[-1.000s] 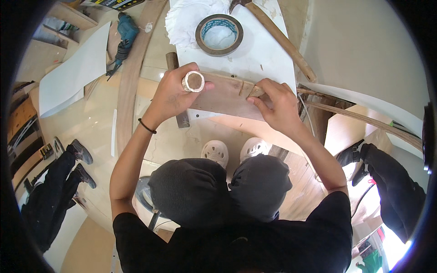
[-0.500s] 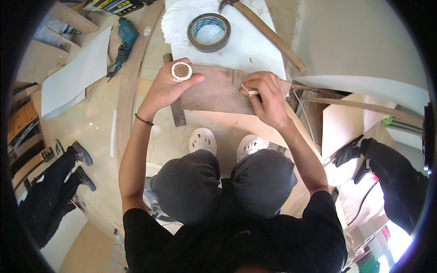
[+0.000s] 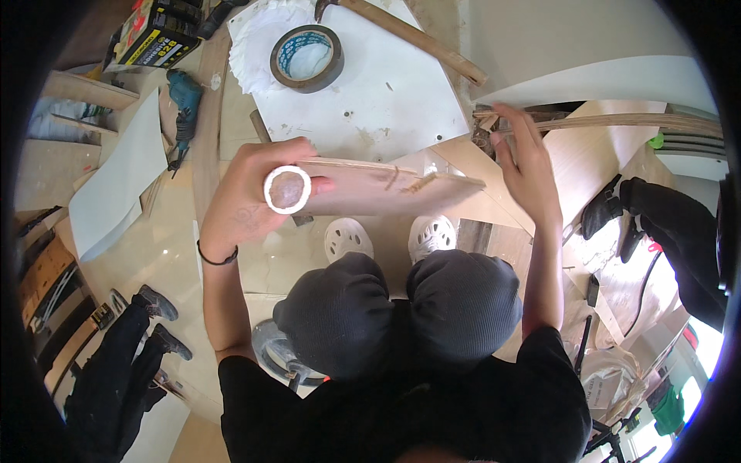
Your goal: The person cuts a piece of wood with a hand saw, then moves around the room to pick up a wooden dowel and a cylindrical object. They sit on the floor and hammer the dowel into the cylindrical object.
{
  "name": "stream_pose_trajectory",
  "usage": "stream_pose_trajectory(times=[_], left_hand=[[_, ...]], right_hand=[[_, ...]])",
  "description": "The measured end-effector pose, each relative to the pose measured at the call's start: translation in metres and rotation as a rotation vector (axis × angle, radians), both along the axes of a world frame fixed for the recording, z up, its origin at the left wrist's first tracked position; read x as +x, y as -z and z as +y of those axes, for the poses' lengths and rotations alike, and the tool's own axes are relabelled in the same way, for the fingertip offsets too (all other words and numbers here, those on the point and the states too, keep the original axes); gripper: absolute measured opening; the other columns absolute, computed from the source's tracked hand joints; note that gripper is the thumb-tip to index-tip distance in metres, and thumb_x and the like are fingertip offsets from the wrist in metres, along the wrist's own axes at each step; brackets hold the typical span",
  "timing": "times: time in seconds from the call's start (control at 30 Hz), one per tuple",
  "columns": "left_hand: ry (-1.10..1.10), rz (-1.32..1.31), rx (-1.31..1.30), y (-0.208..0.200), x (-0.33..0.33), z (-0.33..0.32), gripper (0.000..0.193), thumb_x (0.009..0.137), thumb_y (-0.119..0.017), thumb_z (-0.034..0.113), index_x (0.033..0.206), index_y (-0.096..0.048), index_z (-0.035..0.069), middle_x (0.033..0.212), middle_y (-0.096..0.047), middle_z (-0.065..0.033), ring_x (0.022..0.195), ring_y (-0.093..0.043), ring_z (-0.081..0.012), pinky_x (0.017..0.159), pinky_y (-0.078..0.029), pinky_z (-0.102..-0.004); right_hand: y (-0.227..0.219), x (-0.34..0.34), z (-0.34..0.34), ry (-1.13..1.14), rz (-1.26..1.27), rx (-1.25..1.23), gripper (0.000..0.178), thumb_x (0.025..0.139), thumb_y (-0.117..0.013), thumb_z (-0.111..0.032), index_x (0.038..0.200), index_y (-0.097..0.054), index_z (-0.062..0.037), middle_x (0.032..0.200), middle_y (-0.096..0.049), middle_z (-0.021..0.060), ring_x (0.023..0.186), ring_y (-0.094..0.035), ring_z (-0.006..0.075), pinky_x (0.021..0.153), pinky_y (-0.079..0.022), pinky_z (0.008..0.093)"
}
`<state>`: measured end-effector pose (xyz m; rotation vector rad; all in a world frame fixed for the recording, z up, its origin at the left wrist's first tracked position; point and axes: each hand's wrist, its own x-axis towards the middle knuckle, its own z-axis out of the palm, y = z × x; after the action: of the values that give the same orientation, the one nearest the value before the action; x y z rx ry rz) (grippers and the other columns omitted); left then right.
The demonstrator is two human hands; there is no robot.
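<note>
My left hand (image 3: 251,185) grips a thin brown wooden board (image 3: 363,193) by its left end, above my shoes. The board tilts, with its long edge showing and a rough notch in that edge. Also at this hand is a round thing with a white rim and a brown middle (image 3: 288,190); its kind I cannot make out. Off the board's right end, my right hand (image 3: 529,174) reaches out with its fingers apart. Beside its fingertips lie small wood scraps (image 3: 485,123).
A white panel (image 3: 363,116) bears a roll of brown tape (image 3: 307,59), crumpled white paper (image 3: 258,46) and a hammer (image 3: 413,38). A green-blue power drill (image 3: 184,104) lies left of it. Other people's legs show at the left (image 3: 108,370) and right (image 3: 679,231).
My right hand has left the board and moved right, its fingers opening from around a small wood piece. My left hand has tilted the board and brought it nearer.
</note>
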<state>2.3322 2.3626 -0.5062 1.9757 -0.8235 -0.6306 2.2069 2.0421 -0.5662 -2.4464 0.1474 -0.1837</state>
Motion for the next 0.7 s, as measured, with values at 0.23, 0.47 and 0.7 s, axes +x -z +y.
stream_pose_trajectory(times=[0.23, 0.47, 0.7], left_hand=[[0.06, 0.014, 0.017, 0.0, -0.001, -0.011, 0.034, 0.075, -0.081, 0.016, 0.074, -0.052, -0.001, 0.062, -0.039, -0.0066, 0.058, -0.036, -0.0129, 0.051, -0.032, -0.0291], [-0.268, 0.084, -0.16, 0.012, -0.011, -0.024, 0.033, 0.08, -0.08, 0.019, 0.066, -0.055, 0.003, 0.057, -0.05, 0.0012, 0.056, -0.041, -0.0056, 0.05, -0.035, -0.024], [-0.472, 0.284, -0.199, 0.02, -0.03, -0.015, 0.033, 0.079, -0.081, 0.021, 0.065, -0.057, 0.004, 0.061, -0.053, 0.0056, 0.059, -0.044, -0.0028, 0.053, -0.036, -0.0216]], right_hand=[[-0.022, -0.016, 0.06, -0.442, 0.293, 0.362, 0.041, 0.087, -0.072, -0.027, 0.111, -0.059, 0.0043, 0.102, -0.062, 0.0175, 0.092, -0.066, 0.0299, 0.078, -0.053, 0.037], [-0.016, -0.016, 0.082, -0.325, 0.286, 0.422, 0.034, 0.086, -0.074, -0.023, 0.102, -0.058, 0.0037, 0.079, -0.059, 0.0156, 0.067, -0.064, 0.0269, 0.062, -0.051, 0.0331], [-0.008, -0.029, 0.09, -0.215, 0.278, 0.436, 0.034, 0.084, -0.077, -0.024, 0.096, -0.058, 0.0017, 0.07, -0.055, 0.0139, 0.059, -0.054, 0.0218, 0.057, -0.044, 0.0321]])
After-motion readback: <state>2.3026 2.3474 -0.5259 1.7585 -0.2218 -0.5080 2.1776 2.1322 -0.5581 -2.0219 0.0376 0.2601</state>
